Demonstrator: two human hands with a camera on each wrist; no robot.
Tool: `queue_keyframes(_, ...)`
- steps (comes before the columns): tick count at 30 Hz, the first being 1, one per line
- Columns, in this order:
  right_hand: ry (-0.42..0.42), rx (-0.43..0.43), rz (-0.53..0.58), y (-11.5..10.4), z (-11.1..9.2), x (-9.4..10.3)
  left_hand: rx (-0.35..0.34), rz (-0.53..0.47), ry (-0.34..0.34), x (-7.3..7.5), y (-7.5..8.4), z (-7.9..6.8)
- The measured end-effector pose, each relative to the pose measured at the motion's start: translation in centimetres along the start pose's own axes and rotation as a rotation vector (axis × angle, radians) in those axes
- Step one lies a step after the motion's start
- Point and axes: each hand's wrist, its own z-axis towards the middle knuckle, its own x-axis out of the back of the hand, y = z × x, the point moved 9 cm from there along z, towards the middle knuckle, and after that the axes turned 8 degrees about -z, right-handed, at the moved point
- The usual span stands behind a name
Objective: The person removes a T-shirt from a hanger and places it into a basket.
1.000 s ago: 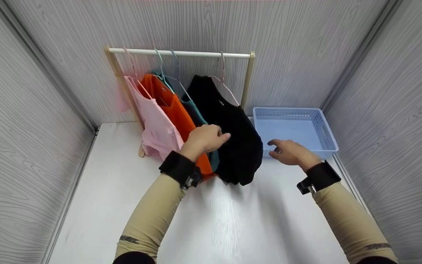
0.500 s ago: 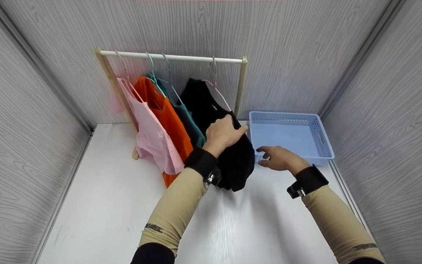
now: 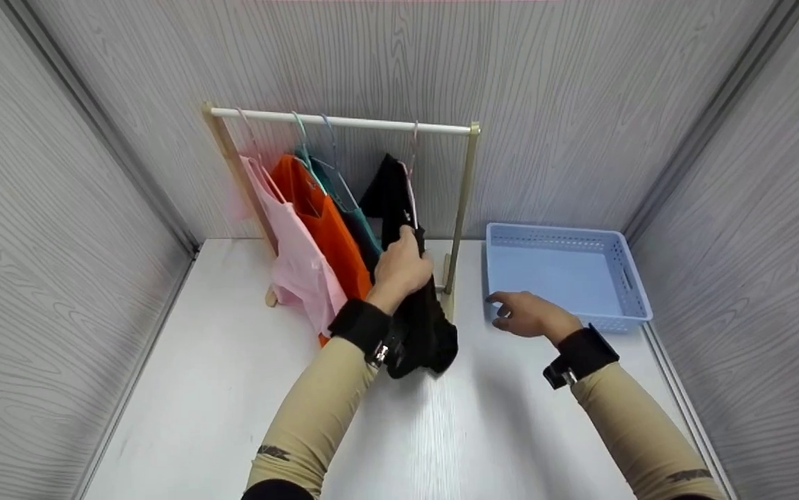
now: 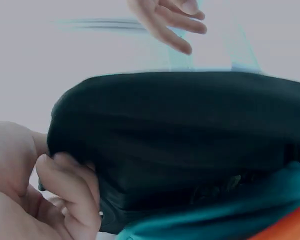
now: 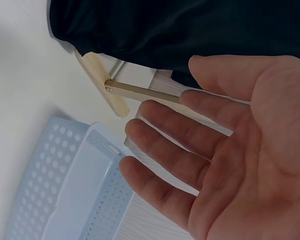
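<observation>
A black shirt [image 3: 389,194] hangs on a pink hanger [image 3: 414,149] near the right end of the rail, turned nearly edge-on. My left hand [image 3: 401,269] grips its near edge below the hanger; in the left wrist view, curled fingers [image 4: 70,187] pinch the dark cloth. Beside it hang a teal shirt [image 3: 354,215], an orange shirt [image 3: 333,236] and a pink shirt [image 3: 298,243]. My right hand [image 3: 527,314], palm and relaxed fingers bare in the right wrist view, hovers by the front left corner of the blue basket [image 3: 496,260] and holds nothing.
The clothes rack has a white rail [image 3: 364,122] and wooden legs [image 3: 467,187], standing against the back wall [image 3: 545,104]. Grey wood-grain panels enclose the white tabletop [image 3: 232,396] on both sides. The perforated basket sits right of the rack.
My left hand moved right across the black shirt, took its edge, and swung it back left, so the shirt turned from broadside to edge-on. My right hand stays by the basket.
</observation>
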Motion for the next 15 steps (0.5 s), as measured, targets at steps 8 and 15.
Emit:
queue_keyframes(8,0.032,-0.009,0.022,0.3,-0.1,0.5,-0.144,0.059,0.142,1.1,1.4,0.1)
queue_keyframes(15,0.037,-0.011,0.011,0.2,-0.3,0.8,-0.215,0.093,0.074,3.2,3.0,-0.6)
